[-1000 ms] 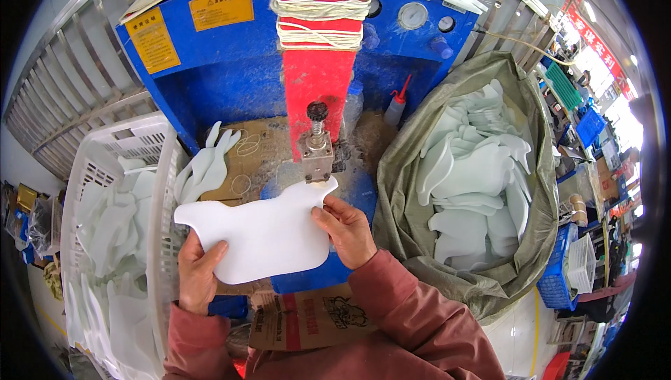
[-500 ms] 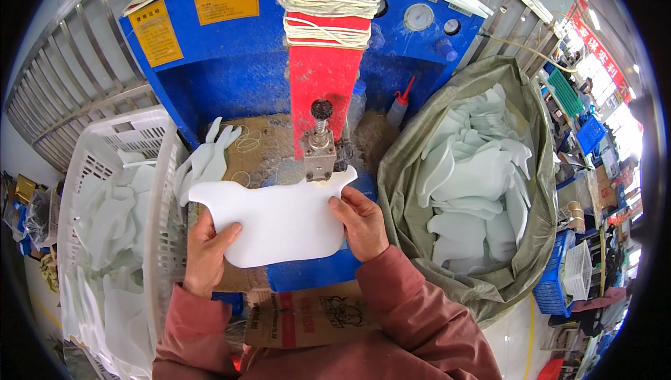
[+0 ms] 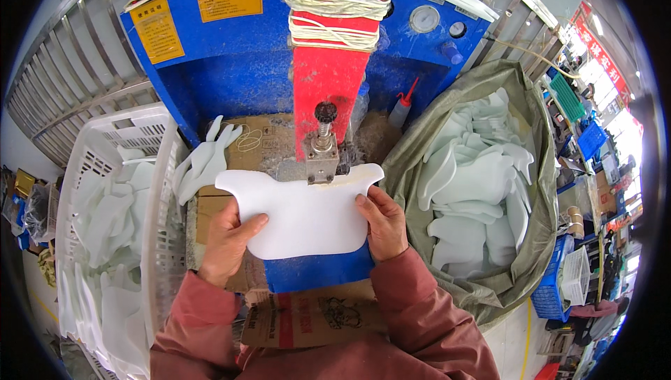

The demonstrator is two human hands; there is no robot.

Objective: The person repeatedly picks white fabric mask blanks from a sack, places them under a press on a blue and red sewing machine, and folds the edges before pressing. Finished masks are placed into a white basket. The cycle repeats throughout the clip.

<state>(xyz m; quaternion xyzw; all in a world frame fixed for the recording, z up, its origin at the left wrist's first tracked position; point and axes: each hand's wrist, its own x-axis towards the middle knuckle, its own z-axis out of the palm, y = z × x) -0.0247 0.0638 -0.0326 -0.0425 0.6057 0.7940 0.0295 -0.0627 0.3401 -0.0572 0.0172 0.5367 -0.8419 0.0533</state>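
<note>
A flat white foam-like sheet (image 3: 307,219) with two flared upper corners is held level between my hands. My left hand (image 3: 231,240) pinches its left side, thumb on top and fingers underneath. The right edge is gripped by my right hand (image 3: 384,223), its thumb also on top. The sheet's upper edge lies under the metal head (image 3: 322,163) of a machine, below a spring and black knob (image 3: 326,111). That head hangs from a red arm (image 3: 328,79) wrapped with pale cord. A blue plate (image 3: 321,271) shows beneath the sheet.
To the left, a white plastic crate (image 3: 148,240) holds several similar pieces. More pieces fill an olive fabric sack (image 3: 398,191) on the right. Loose pieces (image 3: 203,163) lie behind my left hand. A red-tipped bottle (image 3: 400,111) stands beside the blue machine body (image 3: 237,51).
Both hands have shifted right with the white sheet, which slides along under the metal head. Its right corner now reaches farther past the head.
</note>
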